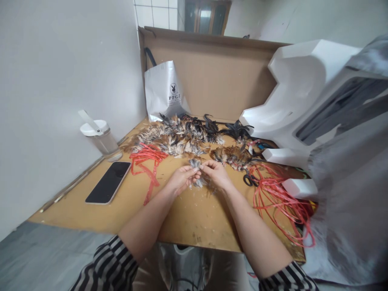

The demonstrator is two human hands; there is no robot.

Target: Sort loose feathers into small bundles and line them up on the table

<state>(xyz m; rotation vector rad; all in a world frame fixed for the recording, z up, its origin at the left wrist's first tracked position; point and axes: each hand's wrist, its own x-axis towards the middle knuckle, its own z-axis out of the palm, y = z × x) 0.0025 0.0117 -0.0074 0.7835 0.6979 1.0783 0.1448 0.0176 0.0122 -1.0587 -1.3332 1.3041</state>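
Both my hands meet over the middle of the table, pinching a small bunch of feathers (198,182) with brown tips and grey fluff. My left hand (184,178) grips it from the left, thumb against fingers. From the right, my right hand (216,173) has its thumb and forefinger closed on the same bunch. Just behind lies a large heap of brown and black feathers (182,141). A smaller pile of brown feathers (232,157) lies to the right of my hands. Whether a tie is between my fingertips is too small to see.
Red plastic strips (147,153) lie left, with a larger red tangle (279,194) at right beside black-handled scissors (249,178). A phone (108,182) and lidded cup (101,139) stand left. A silver bag (165,91), cardboard wall (218,72) and white foam (297,85) border the table (206,226).
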